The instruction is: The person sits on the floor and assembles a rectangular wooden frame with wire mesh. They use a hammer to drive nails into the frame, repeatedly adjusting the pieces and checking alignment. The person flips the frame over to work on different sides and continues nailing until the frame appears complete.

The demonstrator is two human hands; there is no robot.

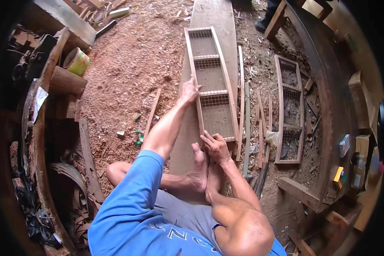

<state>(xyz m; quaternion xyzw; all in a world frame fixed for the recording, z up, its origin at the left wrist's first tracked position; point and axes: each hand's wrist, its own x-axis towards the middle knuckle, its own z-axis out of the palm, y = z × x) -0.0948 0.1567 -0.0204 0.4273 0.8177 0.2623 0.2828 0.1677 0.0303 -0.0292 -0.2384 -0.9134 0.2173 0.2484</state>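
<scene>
A long wooden frame with wire mesh (216, 81) lies on a wide plank, split by crosspieces into three sections. My left hand (190, 90) reaches forward to its left rail, fingers closed about the rail midway along. At the near left corner of the same frame, my right hand (215, 148) has bent fingers gripping the rail end. My bare foot (197, 168) rests on the plank (181, 149) beside the right hand. Whether a small piece is tucked under the fingers of either hand is hidden.
A second mesh frame (290, 111) lies on the right beside thin wooden strips (260, 123). Wood shavings (128, 77) cover the ground to the left. A wooden bench (324, 128) bounds the right side; a yellow-green bucket (77, 62) lies tipped at the left.
</scene>
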